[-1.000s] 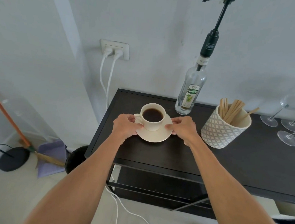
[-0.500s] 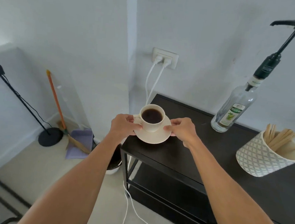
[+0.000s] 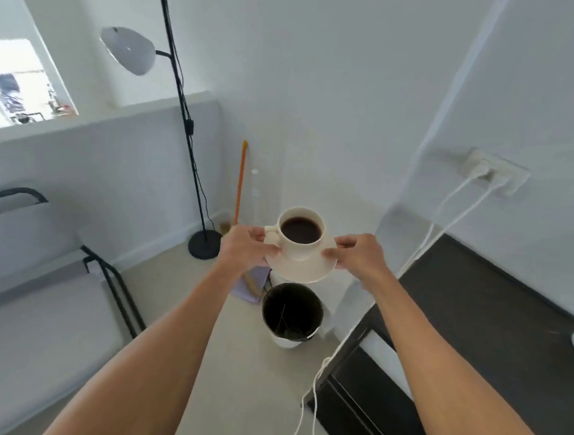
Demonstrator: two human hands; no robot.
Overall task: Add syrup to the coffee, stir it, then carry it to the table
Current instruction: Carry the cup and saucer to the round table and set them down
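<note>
A cream cup of dark coffee [image 3: 301, 233] stands upright on a cream saucer [image 3: 305, 271], held in the air over the floor. My left hand [image 3: 246, 247] pinches the saucer's left rim beside the cup's handle. My right hand [image 3: 358, 254] pinches the right rim. The dark console table [image 3: 483, 322] where the cup stood lies to the right, off under my right arm. The syrup bottle and the stirrers are out of view.
A black-lined waste bin [image 3: 291, 315] stands on the floor right under the saucer. A floor lamp [image 3: 204, 243], an orange broom handle [image 3: 241, 182] and a purple dustpan [image 3: 251, 286] are behind it. A grey seat [image 3: 30, 317] fills the left. White cables [image 3: 322, 367] hang from a wall socket [image 3: 492, 170].
Both hands have lifted the saucer and cup off the dark table and swung them left, away from it. My view has turned left, so the bottle and stirrer pot have left the frame.
</note>
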